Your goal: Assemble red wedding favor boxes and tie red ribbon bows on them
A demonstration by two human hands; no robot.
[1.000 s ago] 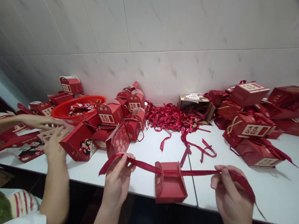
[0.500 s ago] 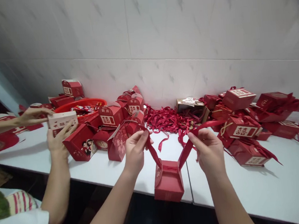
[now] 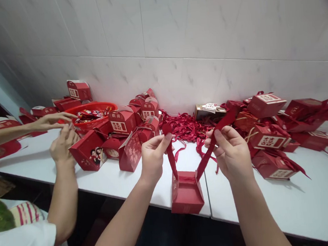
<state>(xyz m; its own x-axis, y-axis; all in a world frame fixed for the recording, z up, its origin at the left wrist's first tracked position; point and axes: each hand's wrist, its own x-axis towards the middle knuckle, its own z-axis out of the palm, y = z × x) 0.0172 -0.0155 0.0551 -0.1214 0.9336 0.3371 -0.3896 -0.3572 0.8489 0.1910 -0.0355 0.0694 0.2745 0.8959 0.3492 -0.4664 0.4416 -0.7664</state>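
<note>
A small red gift box [image 3: 187,191] stands at the near edge of the white table [image 3: 303,202]. A red ribbon [image 3: 204,161] runs through it and rises on both sides. My left hand [image 3: 152,156] pinches the left ribbon end above the box. My right hand [image 3: 231,151] is closed on the right ribbon end, which sticks up and away behind the fingers. Both hands hover just above the box, a little apart.
A heap of loose red ribbons [image 3: 187,126] lies by the tiled wall. Finished red boxes [image 3: 268,136] crowd the right, more boxes [image 3: 123,120] and a red basin of sweets [image 3: 90,114] the left. Another person's hands [image 3: 62,141] work at the left.
My hands came in from wide apart and lifted both ribbon ends up above the box. The other person's hands picked up a white-sided box and now work near the basin.
</note>
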